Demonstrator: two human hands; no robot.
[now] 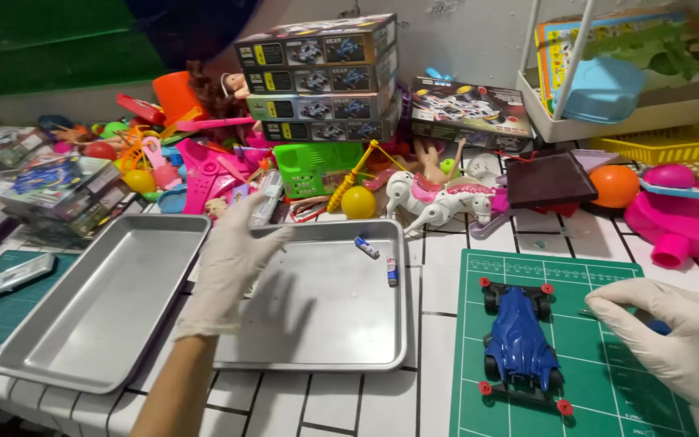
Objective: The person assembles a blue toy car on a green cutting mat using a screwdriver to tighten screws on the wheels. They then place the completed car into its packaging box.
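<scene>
Left hand (228, 271), gloved, fingers spread, grip empty, hovering over the steel tray (325, 348) at centre frame. Right hand (677, 340), gloved, lower right, curled on a small dark tool (655, 326); closure hard to tell. Blue toy race car (521, 344) on green cutting mat (608, 388), lower right. Two small batteries (378, 257) loose in tray. Risk, judged: batteries rolling if tray is nudged; car knocked off desk (434, 324) by wrist.

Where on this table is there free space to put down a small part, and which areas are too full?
The left tray is bare. The right tray is free in its near half; two small batteries lie at its far right, and the left hand hovers over its left edge. White tiles between this tray and the green mat are free. Behind the trays, the toy pile is crowded.
</scene>
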